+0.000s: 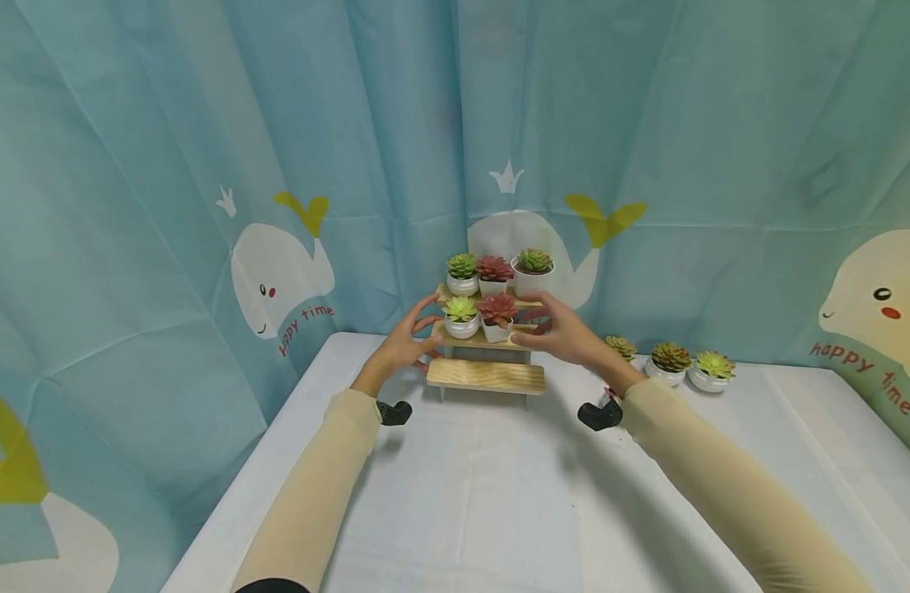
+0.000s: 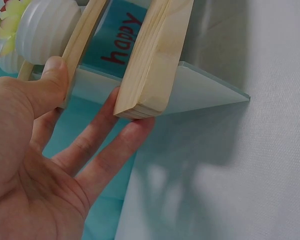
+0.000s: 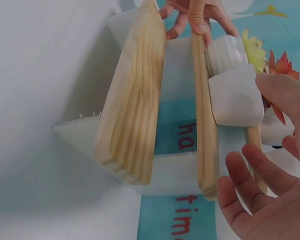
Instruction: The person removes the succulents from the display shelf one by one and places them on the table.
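A three-step wooden plant stand [image 1: 486,375] on white legs stands against the curtain. My left hand [image 1: 401,344] holds its left end. The thumb is on the middle board [image 2: 79,55] and two fingers touch the end of the lowest board [image 2: 150,75]. On the middle board are a lime-green succulent in a round white pot [image 1: 462,317] and a red succulent in a tapered white pot [image 1: 497,317]. My right hand [image 1: 566,333] is beside the red one. Its thumb touches that pot [image 3: 236,96], its other fingers loosely bent near the boards.
The top board carries a green succulent [image 1: 462,276], a red succulent [image 1: 494,276] and a larger green one [image 1: 533,276] in white pots. More potted succulents [image 1: 668,362] stand right of the stand, partly behind my right arm. A white cloth covers the table [image 1: 492,494].
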`<state>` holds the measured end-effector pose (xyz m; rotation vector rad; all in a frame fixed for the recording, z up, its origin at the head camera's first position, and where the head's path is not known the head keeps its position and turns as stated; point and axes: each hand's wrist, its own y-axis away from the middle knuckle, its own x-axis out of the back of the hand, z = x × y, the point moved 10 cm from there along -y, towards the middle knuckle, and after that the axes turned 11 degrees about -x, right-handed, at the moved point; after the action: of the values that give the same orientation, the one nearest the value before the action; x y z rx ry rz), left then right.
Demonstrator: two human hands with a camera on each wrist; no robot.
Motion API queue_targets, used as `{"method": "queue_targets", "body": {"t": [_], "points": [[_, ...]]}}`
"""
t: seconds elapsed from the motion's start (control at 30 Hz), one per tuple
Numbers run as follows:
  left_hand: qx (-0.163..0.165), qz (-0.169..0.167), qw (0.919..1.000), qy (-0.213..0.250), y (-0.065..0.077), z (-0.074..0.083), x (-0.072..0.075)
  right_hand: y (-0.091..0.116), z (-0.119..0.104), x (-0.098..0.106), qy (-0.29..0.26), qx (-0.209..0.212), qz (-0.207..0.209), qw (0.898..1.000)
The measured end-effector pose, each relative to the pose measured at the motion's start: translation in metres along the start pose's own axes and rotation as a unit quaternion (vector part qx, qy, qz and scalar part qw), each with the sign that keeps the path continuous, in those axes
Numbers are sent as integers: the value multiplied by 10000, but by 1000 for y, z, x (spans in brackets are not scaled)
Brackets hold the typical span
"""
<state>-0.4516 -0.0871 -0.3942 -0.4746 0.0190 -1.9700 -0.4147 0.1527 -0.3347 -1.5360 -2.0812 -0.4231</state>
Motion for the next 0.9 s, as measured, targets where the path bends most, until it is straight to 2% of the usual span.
{"method": "queue_targets", "body": {"t": [0.23,0.5,0.9], "points": [[-16,-14,10000,-5,0,1,0,-7,-6,-6,14,-23,10,10000],[-12,-6,10000,1,0,0,0,-17,-2,-8,129,-154,90,9998],[-26,-36,10000,2,0,2,0,-25,-4,-15,292,-18,161,9994]]}}
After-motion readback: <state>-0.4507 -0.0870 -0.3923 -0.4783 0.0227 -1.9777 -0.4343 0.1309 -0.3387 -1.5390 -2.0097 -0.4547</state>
